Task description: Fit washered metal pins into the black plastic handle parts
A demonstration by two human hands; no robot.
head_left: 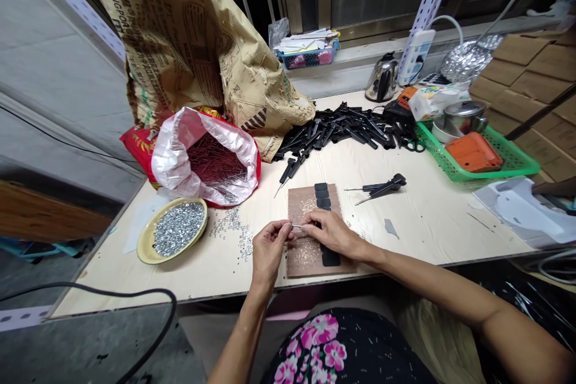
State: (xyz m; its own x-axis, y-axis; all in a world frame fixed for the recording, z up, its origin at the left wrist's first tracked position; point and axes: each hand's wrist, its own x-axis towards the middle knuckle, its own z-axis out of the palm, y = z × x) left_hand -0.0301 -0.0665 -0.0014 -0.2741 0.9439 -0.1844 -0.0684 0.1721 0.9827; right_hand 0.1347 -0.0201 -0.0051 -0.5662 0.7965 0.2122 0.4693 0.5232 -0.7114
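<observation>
Above a brown wooden board, my left hand and my right hand meet, their fingertips pinched on a thin metal rod. The rod runs sideways between them; its ends are hidden in the fingers. Black rectangular pads line the board's right side, partly covered by my right hand. To the left, a yellow bowl holds many small silvery metal pieces, and more lie loose beside my left hand. Two black-handled tools with thin metal shafts rest right of the board.
A red-and-white bag of thin dark-red rods stands behind the bowl. Behind it slumps a large brown sack. Black tools are heaped at the back. A green basket, a kettle and cardboard are to the right.
</observation>
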